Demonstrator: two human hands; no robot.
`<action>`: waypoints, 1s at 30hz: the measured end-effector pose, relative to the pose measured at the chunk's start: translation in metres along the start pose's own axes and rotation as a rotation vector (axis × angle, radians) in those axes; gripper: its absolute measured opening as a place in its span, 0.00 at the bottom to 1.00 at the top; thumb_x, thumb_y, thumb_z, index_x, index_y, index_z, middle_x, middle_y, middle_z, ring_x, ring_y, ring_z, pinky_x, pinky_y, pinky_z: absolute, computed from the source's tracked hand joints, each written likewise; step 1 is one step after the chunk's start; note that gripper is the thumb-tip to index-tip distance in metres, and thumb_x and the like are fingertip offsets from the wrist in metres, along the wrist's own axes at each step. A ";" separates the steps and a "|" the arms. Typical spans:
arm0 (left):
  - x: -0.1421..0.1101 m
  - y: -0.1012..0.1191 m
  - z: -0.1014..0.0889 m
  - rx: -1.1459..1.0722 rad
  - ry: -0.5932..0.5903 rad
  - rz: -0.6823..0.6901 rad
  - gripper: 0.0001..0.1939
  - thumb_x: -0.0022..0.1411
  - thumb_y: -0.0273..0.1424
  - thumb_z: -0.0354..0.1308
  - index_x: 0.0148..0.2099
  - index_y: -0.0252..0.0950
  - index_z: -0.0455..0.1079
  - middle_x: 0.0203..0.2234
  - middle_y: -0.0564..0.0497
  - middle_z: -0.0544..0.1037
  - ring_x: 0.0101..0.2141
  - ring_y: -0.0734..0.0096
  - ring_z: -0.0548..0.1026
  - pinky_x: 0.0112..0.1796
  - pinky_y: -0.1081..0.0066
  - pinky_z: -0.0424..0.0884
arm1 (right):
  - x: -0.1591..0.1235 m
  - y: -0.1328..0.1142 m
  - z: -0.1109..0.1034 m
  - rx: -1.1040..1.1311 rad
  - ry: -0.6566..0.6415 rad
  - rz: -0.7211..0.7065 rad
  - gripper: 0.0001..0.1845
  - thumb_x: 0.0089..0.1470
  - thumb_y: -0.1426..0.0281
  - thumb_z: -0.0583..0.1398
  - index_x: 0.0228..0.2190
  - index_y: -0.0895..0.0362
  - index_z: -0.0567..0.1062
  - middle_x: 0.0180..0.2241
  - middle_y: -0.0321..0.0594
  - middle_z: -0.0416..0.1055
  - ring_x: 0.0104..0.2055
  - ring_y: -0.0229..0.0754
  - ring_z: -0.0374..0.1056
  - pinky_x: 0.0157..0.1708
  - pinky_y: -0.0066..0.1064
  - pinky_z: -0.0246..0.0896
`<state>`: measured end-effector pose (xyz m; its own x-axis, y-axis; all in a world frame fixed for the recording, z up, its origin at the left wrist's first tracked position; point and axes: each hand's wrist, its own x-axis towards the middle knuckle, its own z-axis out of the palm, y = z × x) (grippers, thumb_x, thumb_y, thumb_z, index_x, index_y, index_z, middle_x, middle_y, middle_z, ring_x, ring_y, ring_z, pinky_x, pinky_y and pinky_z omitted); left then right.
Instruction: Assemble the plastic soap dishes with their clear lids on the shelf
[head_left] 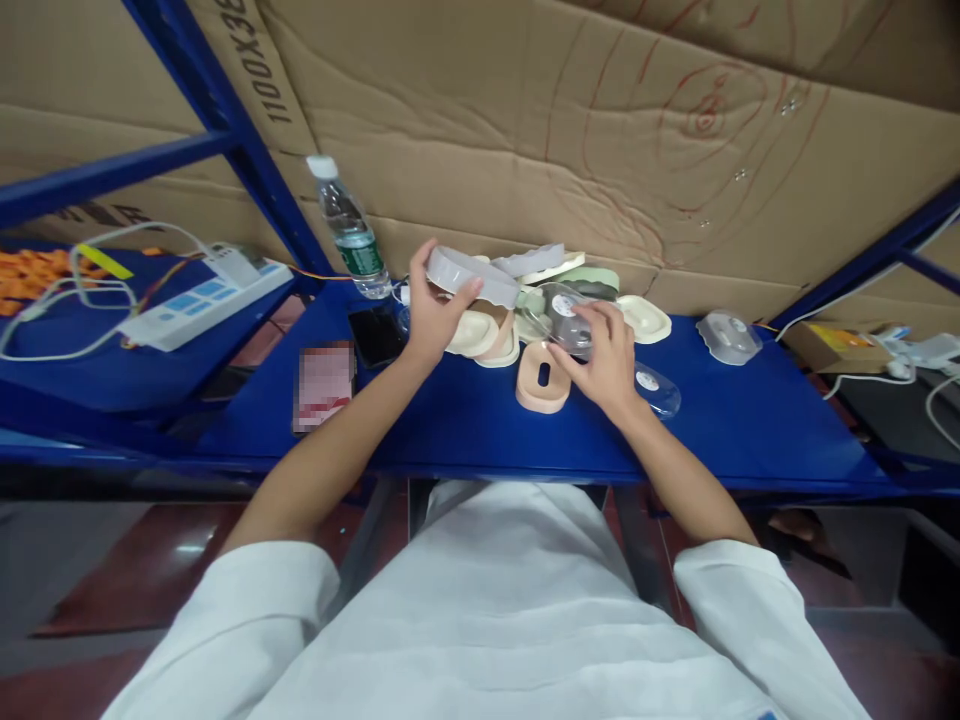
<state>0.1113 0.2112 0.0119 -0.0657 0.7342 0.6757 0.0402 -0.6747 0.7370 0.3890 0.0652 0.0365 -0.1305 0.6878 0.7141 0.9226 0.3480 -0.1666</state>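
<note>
My left hand (436, 318) grips a pale grey, shallow plastic shell (474, 276) by its left end, tilted above a pile of parts. In my right hand (606, 355) is a clear plastic cover (566, 322) with a round white label, pinched between thumb and fingers. Below and between the hands stands a peach oval piece (543, 378) with a dark slot in its top. Cream pieces (474, 334) lie under the grey shell, and a green piece (596, 277) lies behind the clear cover. A second clear cover (657, 390) rests beside my right wrist.
Left of the pile are a water bottle (355, 240), a black phone (376, 335) and a pinkish blurred item (324, 388). Another cream piece (645, 319) and a labelled clear shell (727, 337) lie to the right. Cardboard (480, 130) walls the back of the blue table (465, 425).
</note>
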 end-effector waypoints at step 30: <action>-0.040 0.049 0.018 0.071 -0.465 0.189 0.54 0.60 0.61 0.70 0.77 0.40 0.57 0.70 0.34 0.66 0.69 0.41 0.67 0.68 0.47 0.66 | -0.008 -0.009 0.007 0.294 -0.151 -0.178 0.30 0.75 0.50 0.49 0.61 0.52 0.78 0.59 0.49 0.79 0.62 0.56 0.73 0.64 0.52 0.61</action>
<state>0.1339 0.1502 0.0216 0.3993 0.5665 0.7209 0.0769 -0.8042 0.5894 0.3788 0.0611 0.0273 -0.3519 0.6784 0.6450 0.7396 0.6238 -0.2526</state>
